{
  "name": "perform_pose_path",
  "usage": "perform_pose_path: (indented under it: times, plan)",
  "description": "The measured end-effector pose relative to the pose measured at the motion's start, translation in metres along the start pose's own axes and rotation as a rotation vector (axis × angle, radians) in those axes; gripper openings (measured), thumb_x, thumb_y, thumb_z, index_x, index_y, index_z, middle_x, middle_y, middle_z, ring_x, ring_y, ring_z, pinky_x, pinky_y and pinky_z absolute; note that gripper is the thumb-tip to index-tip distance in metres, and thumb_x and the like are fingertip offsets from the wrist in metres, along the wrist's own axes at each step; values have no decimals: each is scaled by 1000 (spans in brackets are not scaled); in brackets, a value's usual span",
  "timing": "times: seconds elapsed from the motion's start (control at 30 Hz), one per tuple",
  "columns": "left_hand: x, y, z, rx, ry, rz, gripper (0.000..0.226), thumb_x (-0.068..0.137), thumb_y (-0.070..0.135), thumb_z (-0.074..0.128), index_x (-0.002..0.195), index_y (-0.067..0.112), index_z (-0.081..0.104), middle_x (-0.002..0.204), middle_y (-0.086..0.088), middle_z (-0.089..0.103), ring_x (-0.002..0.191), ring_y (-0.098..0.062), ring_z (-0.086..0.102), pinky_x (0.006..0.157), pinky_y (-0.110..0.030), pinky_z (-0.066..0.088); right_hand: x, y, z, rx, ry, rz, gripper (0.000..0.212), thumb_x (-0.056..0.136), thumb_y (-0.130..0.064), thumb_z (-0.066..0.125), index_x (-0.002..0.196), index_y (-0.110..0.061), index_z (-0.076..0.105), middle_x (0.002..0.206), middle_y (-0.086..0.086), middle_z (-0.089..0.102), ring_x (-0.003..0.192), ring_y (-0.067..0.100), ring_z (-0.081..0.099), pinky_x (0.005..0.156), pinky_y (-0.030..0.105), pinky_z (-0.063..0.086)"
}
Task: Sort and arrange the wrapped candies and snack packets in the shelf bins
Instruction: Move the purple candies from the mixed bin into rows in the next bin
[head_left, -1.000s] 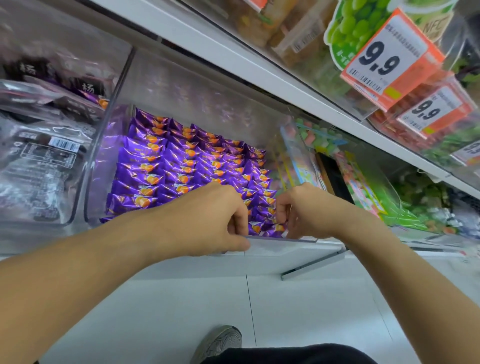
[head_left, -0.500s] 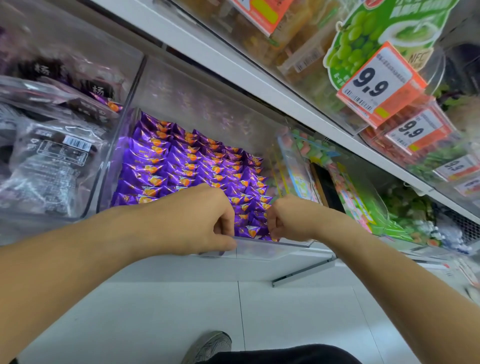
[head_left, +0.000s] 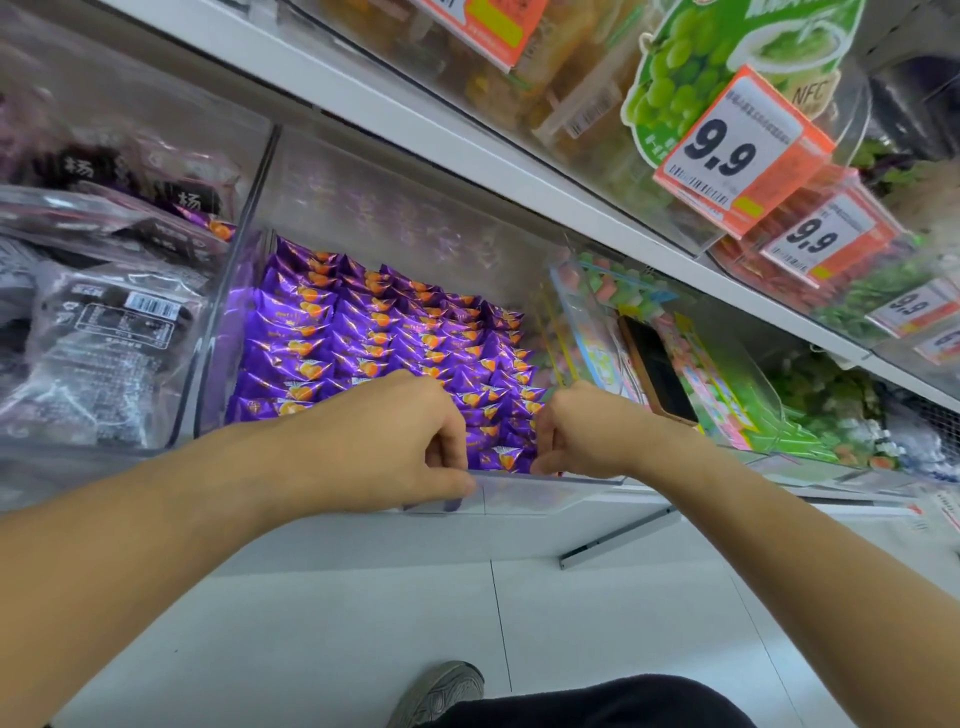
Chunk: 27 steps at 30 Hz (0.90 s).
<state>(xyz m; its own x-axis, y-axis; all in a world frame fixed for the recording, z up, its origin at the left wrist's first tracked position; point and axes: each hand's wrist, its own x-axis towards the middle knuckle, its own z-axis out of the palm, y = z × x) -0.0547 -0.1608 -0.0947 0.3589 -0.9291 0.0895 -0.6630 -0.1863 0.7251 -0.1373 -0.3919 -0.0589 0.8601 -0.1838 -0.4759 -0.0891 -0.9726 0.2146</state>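
Shiny purple candies (head_left: 374, 332) with orange spots fill the clear bin (head_left: 519, 493) in neat rows. The left hand (head_left: 395, 441) and right hand (head_left: 582, 431) curl over the front candies; I cannot tell if they grip any.

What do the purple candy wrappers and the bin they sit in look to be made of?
Purple candy wrappers: seemingly metallised plastic film, glossy; they crease sharply and flash bright highlights. Bin: apparently clear rigid plastic, smooth; the candies show through its front wall and its edges stay straight.
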Motion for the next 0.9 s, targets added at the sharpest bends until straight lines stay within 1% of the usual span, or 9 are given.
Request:
perform_pose_path:
  times: [0.1,0.17,0.3,0.37,0.57,0.67,0.73,0.83,0.9]
  plan:
    - [-3,2,-2,35,28,15,17,85,41,71,82,25,75,72,14,70,72,6,62,60,-7,44,-12,-3,-9,-4,85,22,23,84,-37,76,82,-15,74,78,2,71,78,22,64,71,35,54]
    - [-10,7,-8,61,147,57,12,85,38,71,84,27,74,74,17,68,75,3,61,63,-11,45,-24,-9,-20,72,226,6,18,86,-35,74,82,-18,70,75,-6,69,77,15,65,69,30,51]
    - [-40,28,-37,-2,466,156,9,86,24,68,77,26,70,71,15,63,67,-11,58,60,-10,39,-44,-51,-40,521,566,-174,5,86,-23,77,85,-22,72,73,-12,69,71,7,65,65,14,49]
    - [-58,30,-57,-21,568,162,7,84,24,67,77,25,70,69,12,63,62,-14,57,58,-10,37,-46,-85,-49,713,694,-291,6,86,-16,76,87,-20,72,77,-10,70,72,11,66,66,17,51]
    - [-116,-27,-123,139,736,-125,7,86,19,72,82,24,73,64,11,64,60,-2,56,58,-6,39,-10,-188,-76,598,1001,-588,6,91,-12,69,96,-16,69,89,-7,65,80,6,58,76,18,46]
    - [-149,-60,-157,313,752,-317,3,85,22,75,88,21,75,75,15,66,66,10,57,65,-5,39,17,-233,-97,682,946,-638,8,89,-17,71,97,-18,69,89,-7,63,79,3,57,76,12,43]
    - [-171,-76,-175,389,822,-412,7,83,25,76,90,22,75,82,14,65,70,5,56,71,-15,41,38,-260,-112,801,830,-607,13,87,-22,74,99,-18,69,88,-5,66,76,6,60,73,14,46]
    - [-205,-92,-194,344,935,-514,11,80,26,79,90,25,74,84,21,65,77,2,60,71,-11,42,69,-290,-135,1025,667,-534,24,81,-31,81,98,-21,67,89,-2,68,76,10,64,71,18,50]
    - [-228,-104,-201,290,920,-573,20,76,29,83,94,25,75,88,17,69,80,1,63,72,-15,45,85,-306,-149,1028,612,-561,32,77,-36,84,99,-23,66,91,-3,68,80,12,65,72,17,51]
